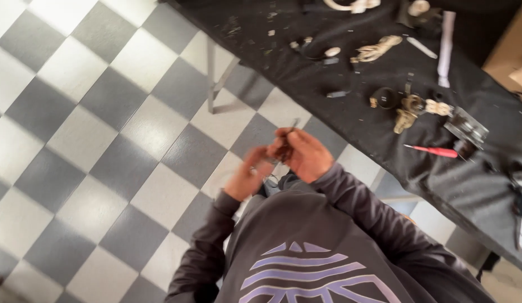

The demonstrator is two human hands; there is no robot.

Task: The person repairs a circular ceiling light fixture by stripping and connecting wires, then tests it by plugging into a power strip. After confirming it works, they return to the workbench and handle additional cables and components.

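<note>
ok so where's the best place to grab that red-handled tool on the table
Take the red-handled tool by its red handle, the thick right-hand part, coming down from above. It lies flat on the black cloth with its thin metal tip pointing left, and the handle has bare cloth along both long sides for the fingers.
</note>
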